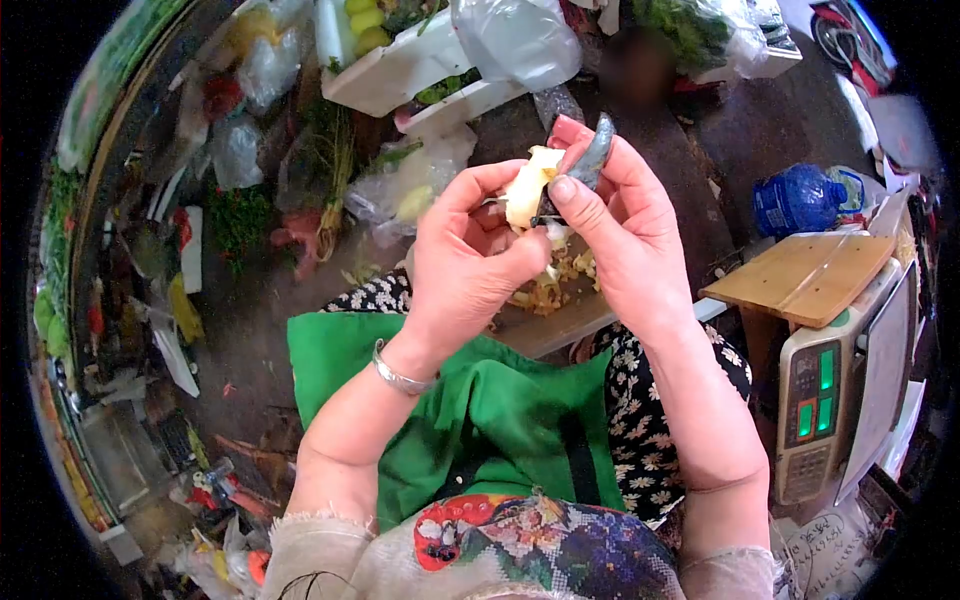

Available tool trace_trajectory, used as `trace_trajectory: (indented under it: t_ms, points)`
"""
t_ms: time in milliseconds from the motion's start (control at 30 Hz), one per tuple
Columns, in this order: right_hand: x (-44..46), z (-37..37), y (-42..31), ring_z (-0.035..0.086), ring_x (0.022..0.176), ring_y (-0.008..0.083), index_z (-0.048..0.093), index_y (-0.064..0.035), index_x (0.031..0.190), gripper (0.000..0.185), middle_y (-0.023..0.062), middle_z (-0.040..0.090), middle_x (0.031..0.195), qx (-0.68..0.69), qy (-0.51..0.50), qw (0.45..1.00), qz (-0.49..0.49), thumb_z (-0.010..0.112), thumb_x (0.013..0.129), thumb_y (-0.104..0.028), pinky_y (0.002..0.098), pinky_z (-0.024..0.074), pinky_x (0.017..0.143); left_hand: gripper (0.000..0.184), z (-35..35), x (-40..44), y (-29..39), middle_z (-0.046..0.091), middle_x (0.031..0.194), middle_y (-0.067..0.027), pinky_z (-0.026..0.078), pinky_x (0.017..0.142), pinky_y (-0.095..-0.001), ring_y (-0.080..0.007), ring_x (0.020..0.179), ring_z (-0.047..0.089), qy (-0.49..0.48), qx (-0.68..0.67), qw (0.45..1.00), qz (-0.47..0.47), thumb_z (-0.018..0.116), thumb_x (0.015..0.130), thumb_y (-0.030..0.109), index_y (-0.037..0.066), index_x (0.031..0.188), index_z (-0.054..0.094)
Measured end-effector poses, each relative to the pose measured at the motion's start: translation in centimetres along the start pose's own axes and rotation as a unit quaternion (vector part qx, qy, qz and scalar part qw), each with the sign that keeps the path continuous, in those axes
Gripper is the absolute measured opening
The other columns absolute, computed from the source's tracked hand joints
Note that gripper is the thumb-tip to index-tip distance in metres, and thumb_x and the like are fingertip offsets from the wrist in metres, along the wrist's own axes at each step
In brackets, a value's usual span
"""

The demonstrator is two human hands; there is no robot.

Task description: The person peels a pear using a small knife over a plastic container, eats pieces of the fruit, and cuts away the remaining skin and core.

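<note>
Seated person, both hands raised in front of the lap, close together.

Left hand (462, 255): fingers curled around a peeled, pale-yellow piece of produce (528, 188), gripping it from the side; kind of produce uncertain. Its upper end shows between the two hands.

Right hand (640, 235): closed on a curved grey tool (597, 150), which sticks up past the fingers. Blade or handle, cannot tell. Thumb presses in near the produce.

Directly below the hands: yellowish-brown scraps (577, 268) in a shallow tray (565, 335), partly hidden by the fingers.

Clothing: green apron (450, 400) over the lap, black trousers (650, 450) with white daisies; silver bracelet (402, 375) on the left wrist.

To the right: electronic scale (815, 400), display windows lit green; wooden board (800, 275) beside its upper end; blue plastic bottle (795, 200) just beyond.

Ahead: white foam box (390, 75) of green produce, a clear plastic bag (515, 40) against it.

To the left: leafy greens (240, 220) and assorted packaging, much of it blurred.
</note>
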State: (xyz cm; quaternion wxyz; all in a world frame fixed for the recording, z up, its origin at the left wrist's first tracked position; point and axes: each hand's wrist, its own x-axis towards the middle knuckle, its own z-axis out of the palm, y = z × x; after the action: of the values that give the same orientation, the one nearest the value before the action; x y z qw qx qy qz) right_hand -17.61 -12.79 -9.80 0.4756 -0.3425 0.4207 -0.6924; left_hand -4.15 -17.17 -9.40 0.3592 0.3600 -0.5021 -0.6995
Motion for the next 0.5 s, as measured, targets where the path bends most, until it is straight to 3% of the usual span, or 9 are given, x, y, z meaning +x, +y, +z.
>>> trace_trajectory:
  t_ms: [100,200,333,433,500]
  points:
    - [0.03,-0.12,1.01,0.056,0.085,0.0092,0.054,-0.0008,0.112,0.028,0.0049,0.062,0.091,-0.120,0.021,0.992,-0.041,0.062,0.089,-0.015,0.0256,0.0459,0.076,0.046,0.22,-0.48,0.04,0.059,0.107,-0.0047,0.052,0.078,-0.0250,-0.0103,0.091,0.058,0.011,0.031,0.999,0.022,0.067,0.076,-0.001,0.000,0.119,0.051]
    - [0.22,0.09,1.49,0.057,0.083,0.0104,0.055,-0.0011,0.106,0.023,0.0063,0.063,0.091,-0.117,0.037,0.991,-0.056,0.061,0.089,-0.015,0.0269,0.0466,0.074,0.044,0.65,-0.64,-0.06,0.059,0.100,-0.0015,0.047,0.078,-0.0213,-0.0064,0.088,0.056,0.030,0.026,0.998,0.038,0.069,0.074,-0.001,0.000,0.114,0.051]
    - [0.10,0.25,0.82,0.058,0.080,0.0109,0.055,-0.0010,0.098,0.016,0.0053,0.062,0.088,-0.086,0.052,0.995,-0.024,0.061,0.089,-0.013,0.0266,0.0468,0.070,0.042,0.95,-1.02,-0.24,0.059,0.102,-0.0022,0.048,0.081,-0.0231,-0.0072,0.088,0.057,0.045,0.088,0.995,0.034,0.064,0.078,-0.003,-0.001,0.117,0.052]
    - [0.18,-0.21,0.64,0.057,0.086,0.0083,0.052,-0.0038,0.098,0.008,0.0043,0.063,0.093,-0.072,0.046,0.996,0.032,0.054,0.094,-0.010,0.0231,0.0466,0.079,0.039,0.91,-0.86,-0.49,0.060,0.101,-0.0019,0.048,0.082,-0.0235,-0.0068,0.087,0.057,0.024,0.125,0.992,0.024,0.062,0.079,-0.004,-0.001,0.117,0.052]
    - [0.37,-0.41,0.81,0.057,0.083,0.0075,0.052,-0.0045,0.099,0.008,0.0036,0.062,0.089,-0.103,0.051,0.993,0.013,0.054,0.094,-0.011,0.0221,0.0465,0.076,0.041,1.09,-0.59,-0.78,0.060,0.092,0.0004,0.043,0.065,-0.0158,-0.0001,0.072,0.050,0.042,0.070,0.996,0.047,0.067,0.074,-0.003,0.001,0.112,0.053]
